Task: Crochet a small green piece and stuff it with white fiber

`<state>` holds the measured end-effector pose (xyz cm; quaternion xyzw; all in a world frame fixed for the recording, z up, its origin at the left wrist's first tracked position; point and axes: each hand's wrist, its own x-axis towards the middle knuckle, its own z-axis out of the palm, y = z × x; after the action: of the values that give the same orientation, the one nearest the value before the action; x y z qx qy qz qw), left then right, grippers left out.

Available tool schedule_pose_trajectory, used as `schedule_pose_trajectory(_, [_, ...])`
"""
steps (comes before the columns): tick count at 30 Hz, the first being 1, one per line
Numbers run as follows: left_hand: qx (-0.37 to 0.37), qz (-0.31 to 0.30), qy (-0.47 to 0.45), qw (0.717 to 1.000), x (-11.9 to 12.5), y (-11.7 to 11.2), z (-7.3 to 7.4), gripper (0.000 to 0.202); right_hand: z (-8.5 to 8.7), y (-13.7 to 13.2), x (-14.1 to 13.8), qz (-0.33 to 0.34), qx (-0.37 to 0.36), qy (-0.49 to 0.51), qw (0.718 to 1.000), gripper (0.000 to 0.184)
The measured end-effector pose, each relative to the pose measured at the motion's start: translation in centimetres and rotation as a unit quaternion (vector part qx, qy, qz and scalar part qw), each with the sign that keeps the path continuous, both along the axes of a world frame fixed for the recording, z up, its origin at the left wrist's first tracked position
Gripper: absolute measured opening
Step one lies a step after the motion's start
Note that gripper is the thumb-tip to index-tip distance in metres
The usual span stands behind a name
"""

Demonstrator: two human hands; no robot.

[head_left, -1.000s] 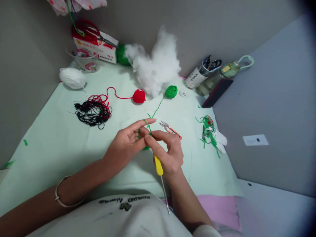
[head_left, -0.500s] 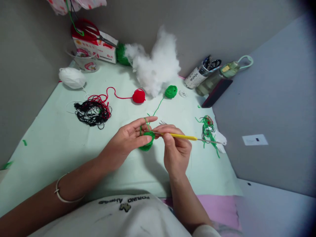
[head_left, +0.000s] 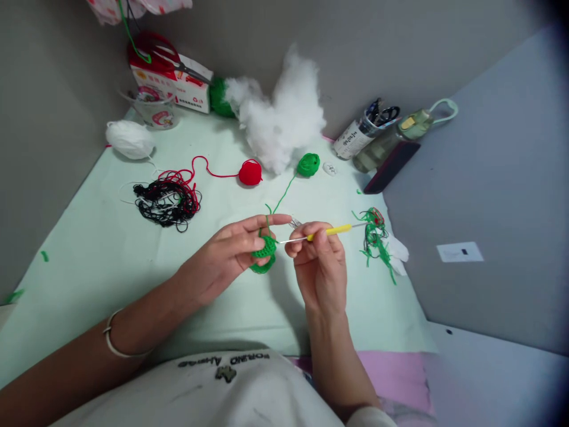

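My left hand pinches a small green crochet piece, its thumb on the near face and its index finger stretched out to the right. A green strand runs over that finger and back to a small green yarn ball. In my right hand is a crochet hook with a yellow grip, held between thumb and fingers. The hook's metal tip points left and meets the right edge of the crochet piece; whether it sits inside a loop is too small to tell.
A red yarn ball, white stuffing, a black yarn tangle and a white yarn ball lie beyond my hands. Green scraps, a pen cup and a bottle stand right. Red-handled scissors rest on a box.
The crochet piece has turned in my left hand, and the index finger reaches further right. My right hand has drawn back slightly rightward, baring more of the hook's metal shaft.
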<state>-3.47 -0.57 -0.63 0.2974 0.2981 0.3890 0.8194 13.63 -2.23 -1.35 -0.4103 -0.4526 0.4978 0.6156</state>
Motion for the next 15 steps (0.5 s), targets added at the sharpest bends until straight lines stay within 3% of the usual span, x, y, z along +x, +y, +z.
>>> schedule_pose_trajectory(6, [0.076, 0.024, 0.062, 0.995, 0.36, -0.69, -0.45, 0.047, -0.17, -0.63, -0.85, -0.055, 0.105, -0.134, 0.984, 0.012])
schedule_pose_trajectory(11, [0.084, 0.040, 0.099, 0.991, -0.09, -0.64, -0.24, 0.042, -0.23, -0.47, -0.54, -0.050, 0.046, -0.057, 0.996, 0.016])
schedule_pose_trajectory(15, [0.088, 0.039, 0.115, 0.989, -0.15, -0.49, -0.16, 0.043, -0.07, -0.33, -0.33, -0.027, 0.046, -0.028, 0.998, 0.017])
